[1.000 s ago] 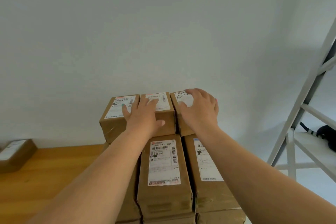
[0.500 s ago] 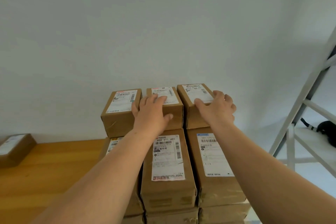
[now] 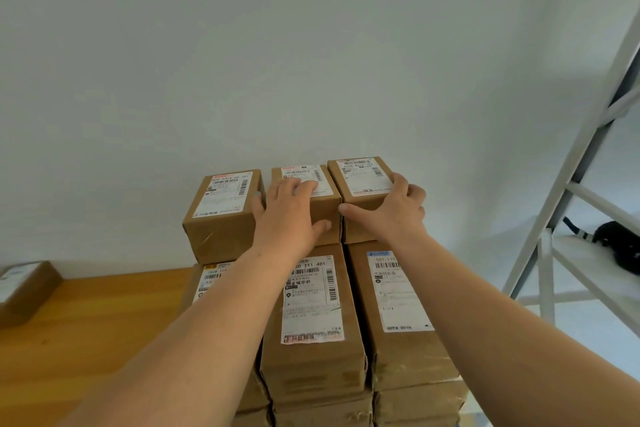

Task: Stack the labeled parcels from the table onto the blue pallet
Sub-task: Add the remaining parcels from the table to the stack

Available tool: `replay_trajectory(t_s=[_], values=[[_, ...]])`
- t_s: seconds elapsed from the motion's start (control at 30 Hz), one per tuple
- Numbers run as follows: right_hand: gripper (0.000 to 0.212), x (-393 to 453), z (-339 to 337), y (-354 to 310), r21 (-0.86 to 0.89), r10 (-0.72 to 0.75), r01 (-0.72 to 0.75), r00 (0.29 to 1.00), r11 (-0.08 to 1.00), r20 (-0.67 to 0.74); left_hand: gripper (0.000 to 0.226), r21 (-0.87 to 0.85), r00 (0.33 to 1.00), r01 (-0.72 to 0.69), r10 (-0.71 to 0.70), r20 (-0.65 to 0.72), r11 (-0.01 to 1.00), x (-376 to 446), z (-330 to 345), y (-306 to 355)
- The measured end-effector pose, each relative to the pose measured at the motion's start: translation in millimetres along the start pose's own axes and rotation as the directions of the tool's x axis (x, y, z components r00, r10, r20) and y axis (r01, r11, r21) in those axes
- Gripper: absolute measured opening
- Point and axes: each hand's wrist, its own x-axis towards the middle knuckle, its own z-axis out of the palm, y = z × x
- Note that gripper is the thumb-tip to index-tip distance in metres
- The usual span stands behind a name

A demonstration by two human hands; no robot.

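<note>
Three small labeled parcels stand in a row on top of a stack of longer brown parcels [image 3: 311, 360]. My left hand [image 3: 287, 218] lies over the near edge of the middle small parcel [image 3: 301, 173], with the thumb on its front face and the fingers reaching onto its top and left side. My right hand [image 3: 391, 215] grips the right small parcel [image 3: 363, 177], thumb on the front and fingers round its right side. The left small parcel [image 3: 221, 215] is untouched. No blue pallet is in view.
A wooden table [image 3: 86, 322] lies to the left, with one labeled parcel [image 3: 24, 288] at its far left edge. A white slanted shelf frame [image 3: 568, 184] stands to the right, with a black object [image 3: 620, 246] on it. A plain wall is behind.
Both hands slid back from the tops of the small parcels to their near edges. My right hand moved from the top of the right parcel to round its side.
</note>
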Motion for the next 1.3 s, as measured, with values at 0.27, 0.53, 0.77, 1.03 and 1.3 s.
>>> replay_trajectory(t_s=[0.27, 0.53, 0.77, 1.03, 1.3], values=[[0.105, -3, 11, 5, -0.046, -0.053, 0.05, 0.996, 0.998, -0.066, 0.071, 0.025, 1.0, 0.026, -0.026, -0.01, 0.999, -3, 2, 12], [0.098, -7, 3, 7, -0.048, -0.068, 0.063, 0.993, 0.997, -0.095, 0.078, 0.069, 0.997, 0.057, -0.053, -0.057, 0.996, -1, 5, 21], [0.097, -9, -1, 12, -0.024, -0.097, 0.096, 0.993, 0.995, -0.064, 0.082, 0.134, 0.995, 0.07, -0.058, -0.086, 0.988, 1, 12, 28], [0.092, -2, -6, 28, 0.352, 0.105, -0.071, 0.991, 0.933, -0.078, 0.076, 0.128, 0.991, 0.079, -0.064, -0.114, 0.989, 0, 14, 26], [0.082, 7, -10, 35, 0.398, 0.27, -0.273, 0.961, 0.876, 0.064, 0.072, 0.158, 0.978, -0.124, 0.147, -0.149, 0.98, -2, 13, 32]])
